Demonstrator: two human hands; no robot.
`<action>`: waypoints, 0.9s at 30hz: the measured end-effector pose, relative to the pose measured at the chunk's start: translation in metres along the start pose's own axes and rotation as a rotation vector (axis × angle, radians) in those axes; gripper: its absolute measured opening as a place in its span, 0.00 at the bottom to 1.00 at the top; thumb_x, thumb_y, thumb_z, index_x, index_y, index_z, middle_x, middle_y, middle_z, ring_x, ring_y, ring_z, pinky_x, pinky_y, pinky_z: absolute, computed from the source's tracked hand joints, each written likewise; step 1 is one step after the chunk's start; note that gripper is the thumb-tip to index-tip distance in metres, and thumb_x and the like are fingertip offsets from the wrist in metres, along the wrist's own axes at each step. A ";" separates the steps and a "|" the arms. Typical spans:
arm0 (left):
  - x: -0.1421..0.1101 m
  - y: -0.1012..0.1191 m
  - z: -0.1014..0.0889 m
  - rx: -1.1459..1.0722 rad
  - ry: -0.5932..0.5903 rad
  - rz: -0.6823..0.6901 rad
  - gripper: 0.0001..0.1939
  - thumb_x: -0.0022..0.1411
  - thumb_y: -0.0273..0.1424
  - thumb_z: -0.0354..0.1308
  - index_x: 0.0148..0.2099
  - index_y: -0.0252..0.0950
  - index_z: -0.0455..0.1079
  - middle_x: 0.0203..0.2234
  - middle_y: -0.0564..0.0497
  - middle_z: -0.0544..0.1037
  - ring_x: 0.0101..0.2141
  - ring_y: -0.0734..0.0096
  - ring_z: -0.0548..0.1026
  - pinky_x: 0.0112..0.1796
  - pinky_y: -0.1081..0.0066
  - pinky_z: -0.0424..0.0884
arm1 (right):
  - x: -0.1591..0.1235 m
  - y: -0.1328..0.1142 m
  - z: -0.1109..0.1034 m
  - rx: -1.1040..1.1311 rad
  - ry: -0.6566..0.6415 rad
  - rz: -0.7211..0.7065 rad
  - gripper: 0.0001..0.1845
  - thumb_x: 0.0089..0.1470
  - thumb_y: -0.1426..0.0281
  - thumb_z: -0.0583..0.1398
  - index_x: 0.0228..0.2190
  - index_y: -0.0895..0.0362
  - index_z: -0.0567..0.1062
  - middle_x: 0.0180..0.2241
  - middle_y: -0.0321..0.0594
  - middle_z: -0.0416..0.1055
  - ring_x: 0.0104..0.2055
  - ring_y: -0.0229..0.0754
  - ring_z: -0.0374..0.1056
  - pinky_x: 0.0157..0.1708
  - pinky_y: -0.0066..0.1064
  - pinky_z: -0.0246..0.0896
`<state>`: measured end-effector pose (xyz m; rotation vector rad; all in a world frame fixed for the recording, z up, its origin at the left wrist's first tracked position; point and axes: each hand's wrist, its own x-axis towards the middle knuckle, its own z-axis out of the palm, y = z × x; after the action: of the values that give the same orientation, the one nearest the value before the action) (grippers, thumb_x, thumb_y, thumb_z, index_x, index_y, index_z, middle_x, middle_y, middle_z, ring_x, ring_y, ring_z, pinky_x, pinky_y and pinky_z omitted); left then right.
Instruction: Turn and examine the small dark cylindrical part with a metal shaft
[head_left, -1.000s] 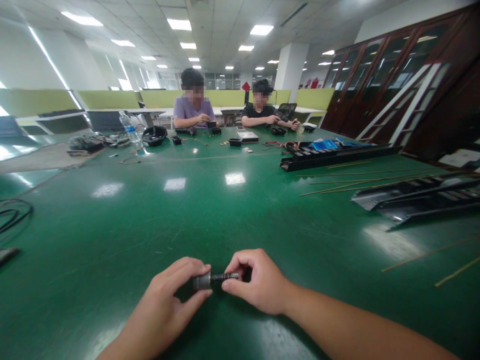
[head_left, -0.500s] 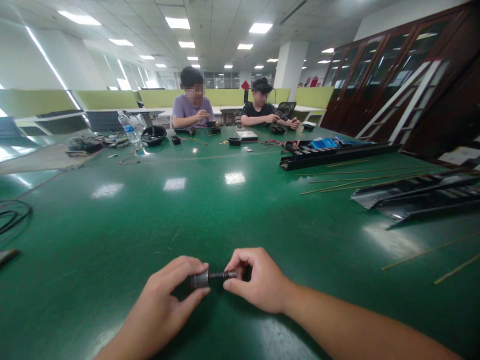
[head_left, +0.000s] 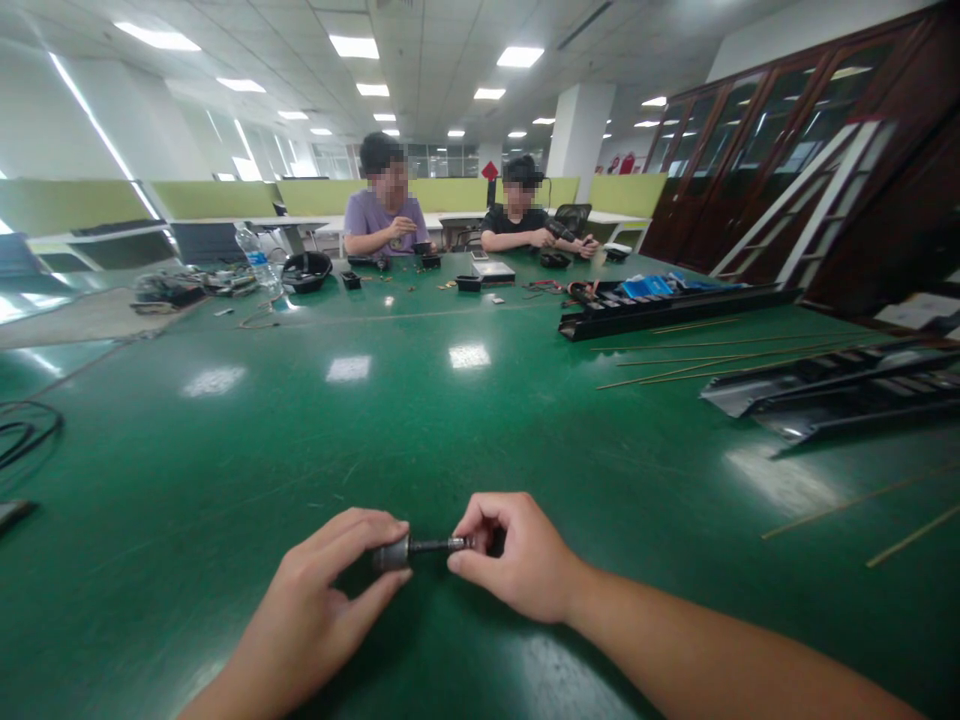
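Observation:
Just above the green table, I hold a dark grey metal cylinder with a thin shaft (head_left: 429, 546) level between both hands; I cannot make out its exact kind. My left hand (head_left: 330, 580) grips the thick cylinder end, thumb below and fingers above. From that end the narrow dark shaft runs to the right. My right hand (head_left: 517, 560) pinches the shaft's far tip between thumb and forefinger, and the fingers partly hide that tip.
Black metal channels (head_left: 840, 395) and thin rods (head_left: 675, 375) lie on the right of the green table (head_left: 360, 420). A black cable (head_left: 30, 435) is at the left edge. Across the table sit two people (head_left: 384, 215) among small black boxes, with a water bottle (head_left: 256, 258) nearby.
My left hand and the cylinder have shifted slightly left. The gap between my two hands' fingertips is a little wider, while my right hand has hardly moved.

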<state>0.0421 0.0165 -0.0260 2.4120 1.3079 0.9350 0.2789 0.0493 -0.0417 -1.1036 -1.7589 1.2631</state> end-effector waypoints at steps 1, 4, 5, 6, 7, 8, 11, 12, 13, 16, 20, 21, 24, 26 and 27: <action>-0.001 0.000 0.000 0.000 0.003 0.002 0.13 0.62 0.29 0.62 0.49 0.43 0.70 0.43 0.51 0.77 0.44 0.70 0.76 0.46 0.73 0.74 | 0.000 0.000 0.000 0.001 0.001 -0.001 0.06 0.44 0.71 0.66 0.26 0.60 0.74 0.21 0.34 0.68 0.23 0.34 0.61 0.25 0.26 0.56; -0.001 0.000 -0.002 0.003 0.007 0.003 0.13 0.62 0.29 0.63 0.49 0.43 0.70 0.43 0.52 0.78 0.44 0.71 0.77 0.46 0.74 0.74 | 0.000 0.001 0.001 0.006 0.003 -0.005 0.05 0.44 0.71 0.65 0.26 0.60 0.74 0.21 0.34 0.68 0.23 0.34 0.61 0.26 0.26 0.56; -0.001 0.000 -0.003 0.005 0.007 0.003 0.13 0.62 0.28 0.63 0.49 0.43 0.71 0.43 0.52 0.78 0.44 0.71 0.77 0.45 0.74 0.74 | 0.000 0.001 0.001 0.012 0.003 -0.005 0.05 0.44 0.71 0.65 0.26 0.60 0.74 0.21 0.34 0.68 0.23 0.34 0.61 0.26 0.27 0.56; -0.001 0.000 -0.003 0.006 0.010 0.006 0.13 0.62 0.28 0.63 0.49 0.43 0.71 0.42 0.52 0.78 0.44 0.72 0.77 0.45 0.75 0.74 | 0.000 0.001 0.001 0.018 0.004 -0.004 0.06 0.44 0.71 0.65 0.26 0.60 0.74 0.21 0.34 0.68 0.23 0.34 0.61 0.26 0.27 0.56; -0.001 0.000 -0.004 0.008 0.012 0.010 0.13 0.62 0.29 0.63 0.49 0.43 0.71 0.42 0.52 0.78 0.44 0.72 0.77 0.45 0.75 0.74 | 0.000 0.001 0.001 0.022 0.006 -0.002 0.06 0.44 0.71 0.65 0.26 0.60 0.74 0.21 0.34 0.68 0.23 0.35 0.61 0.26 0.27 0.56; -0.001 -0.001 -0.004 0.011 0.018 0.014 0.13 0.61 0.29 0.63 0.49 0.43 0.71 0.42 0.52 0.78 0.43 0.72 0.77 0.45 0.75 0.74 | 0.000 0.001 0.001 0.025 0.009 -0.001 0.06 0.44 0.71 0.66 0.25 0.60 0.74 0.21 0.34 0.68 0.23 0.35 0.61 0.26 0.27 0.56; 0.000 -0.002 -0.005 0.029 0.039 0.033 0.13 0.61 0.29 0.64 0.49 0.43 0.72 0.41 0.52 0.78 0.42 0.72 0.78 0.43 0.75 0.75 | 0.001 0.000 0.001 0.027 0.013 0.006 0.06 0.44 0.70 0.65 0.25 0.60 0.74 0.21 0.34 0.68 0.23 0.35 0.61 0.26 0.27 0.55; 0.001 -0.002 -0.005 0.035 0.044 0.041 0.14 0.61 0.29 0.64 0.49 0.43 0.72 0.41 0.52 0.79 0.42 0.71 0.78 0.43 0.75 0.76 | 0.001 0.000 0.001 0.030 0.012 0.008 0.06 0.44 0.70 0.65 0.25 0.60 0.74 0.21 0.34 0.67 0.23 0.35 0.61 0.26 0.27 0.55; 0.001 -0.002 -0.005 0.038 0.048 0.048 0.14 0.61 0.30 0.64 0.49 0.43 0.72 0.41 0.52 0.79 0.42 0.71 0.78 0.43 0.75 0.76 | 0.001 0.000 0.001 0.034 0.012 0.009 0.06 0.44 0.70 0.65 0.25 0.60 0.74 0.21 0.34 0.67 0.23 0.35 0.61 0.25 0.27 0.55; 0.001 -0.003 -0.006 0.040 0.061 0.064 0.14 0.60 0.30 0.64 0.49 0.43 0.73 0.41 0.52 0.79 0.41 0.71 0.78 0.43 0.75 0.77 | 0.001 0.001 0.001 0.048 0.011 0.013 0.06 0.44 0.70 0.65 0.25 0.60 0.74 0.21 0.34 0.67 0.23 0.35 0.60 0.25 0.27 0.55; 0.001 -0.003 -0.008 0.039 0.080 0.085 0.13 0.60 0.29 0.64 0.48 0.44 0.73 0.41 0.53 0.80 0.41 0.72 0.79 0.43 0.75 0.77 | 0.000 0.002 0.001 0.064 0.004 0.013 0.07 0.44 0.70 0.65 0.25 0.60 0.74 0.21 0.34 0.67 0.23 0.35 0.60 0.26 0.27 0.55; 0.001 -0.003 -0.009 0.041 0.080 0.091 0.13 0.60 0.29 0.64 0.48 0.44 0.74 0.41 0.53 0.80 0.41 0.72 0.79 0.43 0.75 0.77 | 0.001 0.002 0.001 0.065 0.003 0.011 0.07 0.44 0.70 0.65 0.25 0.60 0.74 0.21 0.34 0.67 0.23 0.35 0.60 0.26 0.27 0.55; 0.001 -0.002 -0.010 0.060 0.082 0.099 0.13 0.60 0.30 0.64 0.48 0.44 0.74 0.41 0.53 0.80 0.41 0.71 0.79 0.43 0.74 0.77 | 0.001 0.002 0.001 0.062 0.000 0.006 0.07 0.44 0.70 0.65 0.25 0.60 0.74 0.21 0.34 0.66 0.23 0.35 0.60 0.26 0.27 0.54; 0.000 -0.003 -0.010 0.082 0.088 0.102 0.13 0.60 0.30 0.64 0.48 0.44 0.74 0.41 0.52 0.80 0.41 0.70 0.79 0.43 0.74 0.77 | 0.002 0.002 0.001 0.064 -0.001 0.010 0.07 0.44 0.70 0.65 0.25 0.60 0.74 0.21 0.34 0.67 0.23 0.35 0.60 0.25 0.27 0.54; 0.000 -0.004 -0.011 0.095 0.096 0.106 0.13 0.60 0.31 0.64 0.48 0.44 0.74 0.41 0.52 0.81 0.41 0.70 0.79 0.43 0.73 0.77 | 0.002 0.002 0.001 0.068 -0.001 0.014 0.07 0.44 0.70 0.65 0.25 0.60 0.74 0.21 0.34 0.67 0.23 0.35 0.60 0.25 0.27 0.54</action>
<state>0.0327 0.0176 -0.0199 2.5591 1.2953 1.0518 0.2776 0.0510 -0.0441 -1.0788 -1.6992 1.3221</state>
